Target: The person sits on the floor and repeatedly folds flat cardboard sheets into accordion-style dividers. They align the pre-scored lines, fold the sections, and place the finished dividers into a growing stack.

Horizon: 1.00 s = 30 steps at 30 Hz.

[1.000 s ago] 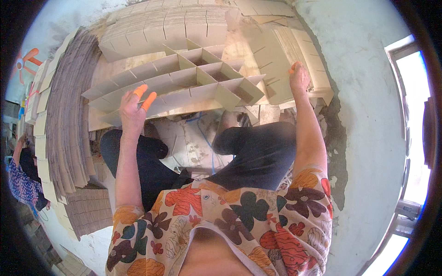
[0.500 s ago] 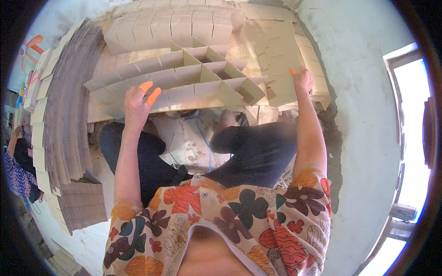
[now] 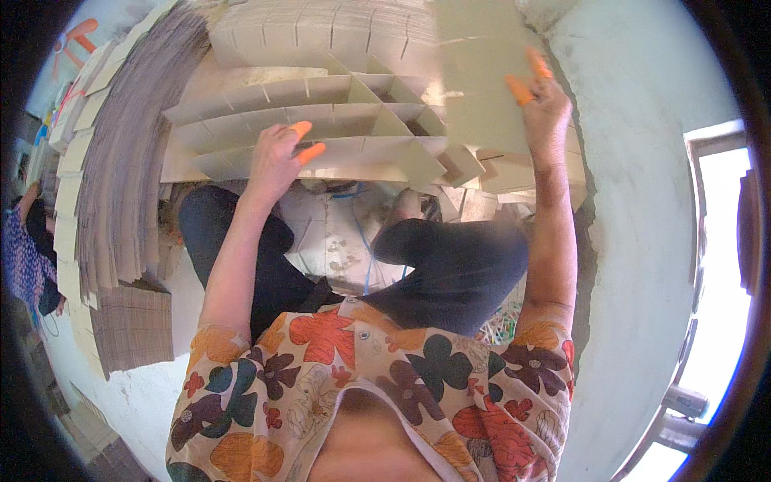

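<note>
My left hand (image 3: pixel 277 161) is over the near left part of a cardboard divider grid (image 3: pixel 321 120). Its thumb and forefinger, in orange finger covers, are spread apart and nothing shows between them. The grid's slotted strips run crosswise, with several cells formed at their right end. At the far right, my right hand (image 3: pixel 548 108) is at the right edge of a flat cardboard sheet (image 3: pixel 482 88). The thumb lies over the sheet's edge, while the orange-covered forefinger sticks out beyond it. The remaining fingers are partly hidden. Blur softens the sheet and this hand.
A long stack of slotted cardboard (image 3: pixel 136 153) runs along the left, with a smaller stack (image 3: pixel 132 325) at its near end. More slotted cardboard (image 3: pixel 321 28) lies behind the grid. A wall (image 3: pixel 634 201) borders the right. Another person (image 3: pixel 32 241) is at the far left.
The right hand has moved farther away and the cardboard sheet has risen with it. My left hand has shifted right and slightly farther away. The grid's cells look squeezed flatter.
</note>
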### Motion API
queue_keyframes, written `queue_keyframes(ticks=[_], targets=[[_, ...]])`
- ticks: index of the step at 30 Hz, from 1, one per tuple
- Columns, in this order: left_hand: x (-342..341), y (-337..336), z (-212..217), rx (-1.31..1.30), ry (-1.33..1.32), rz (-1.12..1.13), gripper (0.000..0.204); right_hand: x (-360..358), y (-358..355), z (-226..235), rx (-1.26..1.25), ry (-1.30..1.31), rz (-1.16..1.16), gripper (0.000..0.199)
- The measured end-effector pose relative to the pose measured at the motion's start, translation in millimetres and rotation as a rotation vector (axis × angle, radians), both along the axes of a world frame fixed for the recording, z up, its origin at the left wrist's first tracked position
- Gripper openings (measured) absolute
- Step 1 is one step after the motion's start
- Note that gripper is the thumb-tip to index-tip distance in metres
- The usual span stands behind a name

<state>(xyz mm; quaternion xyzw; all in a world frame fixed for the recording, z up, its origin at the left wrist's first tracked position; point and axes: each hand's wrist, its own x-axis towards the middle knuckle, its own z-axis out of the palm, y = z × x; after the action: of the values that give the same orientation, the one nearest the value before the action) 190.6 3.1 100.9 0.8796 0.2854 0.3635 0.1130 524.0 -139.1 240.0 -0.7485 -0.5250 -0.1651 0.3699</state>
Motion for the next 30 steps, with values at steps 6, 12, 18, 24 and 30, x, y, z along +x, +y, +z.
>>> queue_keyframes(ticks=[6,12,18,24,30], targets=[[9,9,-22,-0.003,-0.017,-0.098,0.02,-75,42,-18,-0.188,0.359,0.437,0.042],[10,10,-29,-0.021,-0.035,-0.08,0.016,-95,67,-42,-0.336,0.209,0.465,0.041],[13,10,-26,-0.02,-0.056,-0.085,0.015,-104,84,-76,-0.438,0.147,0.608,0.033],[15,10,-29,-0.087,0.017,-0.032,0.016,-121,94,-108,-0.665,-0.184,0.58,0.012],[13,14,-27,-0.084,0.009,-0.105,0.022,-112,80,-76,-0.532,-0.221,0.316,0.008]])
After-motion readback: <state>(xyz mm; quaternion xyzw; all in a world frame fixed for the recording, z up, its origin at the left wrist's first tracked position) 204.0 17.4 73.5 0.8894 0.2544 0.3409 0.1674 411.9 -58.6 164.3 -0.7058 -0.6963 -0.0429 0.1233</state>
